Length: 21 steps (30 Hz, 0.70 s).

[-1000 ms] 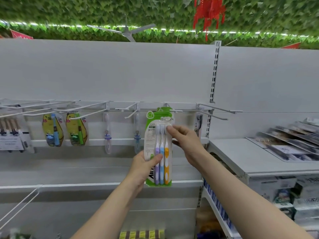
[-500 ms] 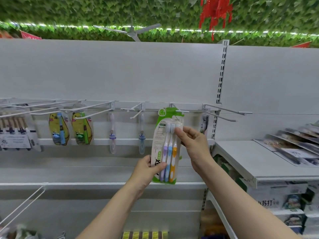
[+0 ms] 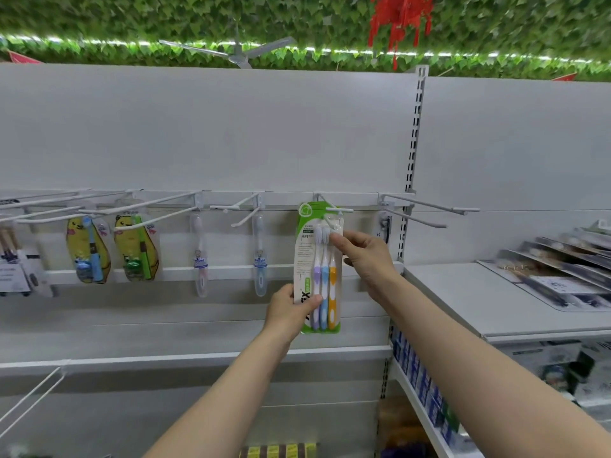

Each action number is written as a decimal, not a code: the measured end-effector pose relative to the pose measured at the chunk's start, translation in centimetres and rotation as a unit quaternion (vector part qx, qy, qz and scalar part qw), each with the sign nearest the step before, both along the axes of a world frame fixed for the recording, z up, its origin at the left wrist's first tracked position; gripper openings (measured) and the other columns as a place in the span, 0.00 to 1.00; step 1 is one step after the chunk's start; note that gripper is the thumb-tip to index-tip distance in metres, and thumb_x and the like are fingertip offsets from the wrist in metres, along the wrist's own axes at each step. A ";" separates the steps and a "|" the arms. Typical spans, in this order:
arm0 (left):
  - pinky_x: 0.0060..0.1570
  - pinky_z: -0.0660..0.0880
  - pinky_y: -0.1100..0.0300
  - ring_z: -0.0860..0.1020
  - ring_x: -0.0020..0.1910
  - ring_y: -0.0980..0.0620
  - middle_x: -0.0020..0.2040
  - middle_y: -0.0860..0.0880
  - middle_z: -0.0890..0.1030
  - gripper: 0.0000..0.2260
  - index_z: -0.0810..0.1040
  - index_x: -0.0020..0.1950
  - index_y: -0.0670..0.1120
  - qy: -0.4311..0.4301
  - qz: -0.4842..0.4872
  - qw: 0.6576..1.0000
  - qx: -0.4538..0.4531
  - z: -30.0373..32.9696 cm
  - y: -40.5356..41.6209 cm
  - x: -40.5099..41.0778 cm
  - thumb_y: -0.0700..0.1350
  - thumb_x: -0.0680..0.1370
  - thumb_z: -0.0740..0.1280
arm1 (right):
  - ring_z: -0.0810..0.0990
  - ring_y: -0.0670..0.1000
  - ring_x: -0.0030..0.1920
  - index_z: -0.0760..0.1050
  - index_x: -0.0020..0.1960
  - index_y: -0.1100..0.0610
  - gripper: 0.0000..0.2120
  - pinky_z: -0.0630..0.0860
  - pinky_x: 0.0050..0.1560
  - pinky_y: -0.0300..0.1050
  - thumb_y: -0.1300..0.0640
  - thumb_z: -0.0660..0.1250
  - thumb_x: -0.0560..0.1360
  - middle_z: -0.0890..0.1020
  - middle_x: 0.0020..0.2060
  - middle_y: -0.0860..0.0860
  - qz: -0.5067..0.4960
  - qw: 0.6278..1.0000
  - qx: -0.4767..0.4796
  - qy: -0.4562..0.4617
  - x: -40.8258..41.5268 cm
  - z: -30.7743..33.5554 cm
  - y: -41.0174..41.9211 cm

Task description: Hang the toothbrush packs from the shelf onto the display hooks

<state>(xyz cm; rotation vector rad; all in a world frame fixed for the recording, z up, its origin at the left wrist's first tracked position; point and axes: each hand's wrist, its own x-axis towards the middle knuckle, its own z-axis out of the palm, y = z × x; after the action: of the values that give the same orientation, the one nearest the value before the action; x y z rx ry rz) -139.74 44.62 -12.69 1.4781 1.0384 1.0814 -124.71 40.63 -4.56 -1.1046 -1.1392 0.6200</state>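
Looking left of the green toothbrush pack (image 3: pixel 318 269), I see two yellow character packs (image 3: pixel 112 247) and two clear single brushes (image 3: pixel 200 256) hanging from white hooks. My left hand (image 3: pixel 291 310) grips the pack's lower left edge, thumb across its front. The pack's top sits at a hook (image 3: pixel 334 211). My right hand (image 3: pixel 367 256) pinches its upper right side, just below that hook.

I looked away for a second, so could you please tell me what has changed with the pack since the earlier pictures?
Little has changed. The pack, a bit tilted half a second ago, now hangs straight with its top at the hook. The left hand still grips its lower edge and the right hand still pinches it near the brush heads. The packs hanging to the left are as before.
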 end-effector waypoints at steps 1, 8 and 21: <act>0.56 0.78 0.53 0.80 0.54 0.51 0.56 0.51 0.83 0.11 0.77 0.58 0.49 0.001 0.003 1.000 -0.001 0.0 0.3 0.2 0.45 0.76 0.73 | 0.82 0.35 0.40 0.84 0.53 0.54 0.08 0.75 0.39 0.29 0.54 0.73 0.76 0.87 0.46 0.49 -0.002 1.000 -0.002 -0.003 0.1 0.1 0.2; 0.51 0.75 0.57 0.79 0.54 0.50 0.56 0.50 0.82 0.14 0.78 0.62 0.46 0.012 0.007 1.000 -0.004 -0.1 1.5 1.0 0.44 0.77 0.72 | 0.80 0.34 0.33 0.81 0.51 0.56 0.08 0.73 0.33 0.27 0.55 0.75 0.74 0.82 0.40 0.49 -0.025 0.999 -0.024 -0.021 0.8 0.3 1.3; 0.56 0.75 0.52 0.79 0.55 0.46 0.59 0.46 0.81 0.22 0.73 0.61 0.44 0.045 0.067 0.996 -0.048 -1.7 0.4 0.2 0.51 0.73 0.76 | 0.79 0.51 0.62 0.76 0.67 0.53 0.22 0.77 0.62 0.49 0.45 0.71 0.76 0.81 0.60 0.51 -0.092 0.963 -0.148 -0.204 1.6 -1.2 -1.8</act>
<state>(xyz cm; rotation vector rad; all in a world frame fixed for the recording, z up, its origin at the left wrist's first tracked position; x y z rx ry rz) -139.57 44.98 -14.40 1.4072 1.2504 1.0499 -123.09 38.81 -5.74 -1.6303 -1.2986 0.4333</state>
